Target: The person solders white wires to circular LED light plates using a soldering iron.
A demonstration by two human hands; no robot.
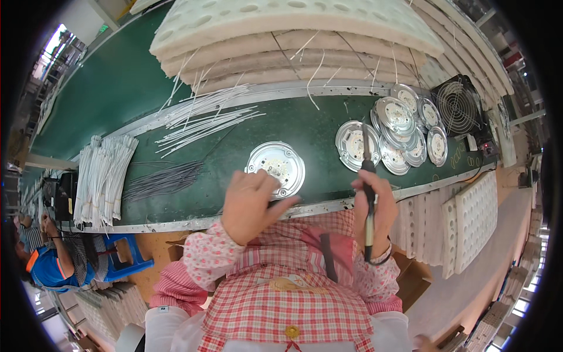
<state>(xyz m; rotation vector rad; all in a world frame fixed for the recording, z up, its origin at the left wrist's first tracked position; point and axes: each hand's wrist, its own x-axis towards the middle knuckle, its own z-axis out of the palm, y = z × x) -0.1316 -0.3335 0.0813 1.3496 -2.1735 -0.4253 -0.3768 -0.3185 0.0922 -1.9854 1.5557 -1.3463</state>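
A round silver metal disc (275,165) with small parts on its face lies on the green belt (316,126) in front of me. My left hand (251,205) rests on the disc's near edge, fingers bent over it. My right hand (375,205) grips a soldering iron (368,193) with a black handle, held upright with its tip pointing up toward another disc (353,144). Both sleeves are pink with a flower print.
Several more silver discs (407,126) are piled at the right beside a black fan (460,105). White wires (202,117), dark wires (164,179) and a tied white bundle (102,176) lie to the left. White foam trays (293,35) are stacked behind. Another person (50,264) sits lower left.
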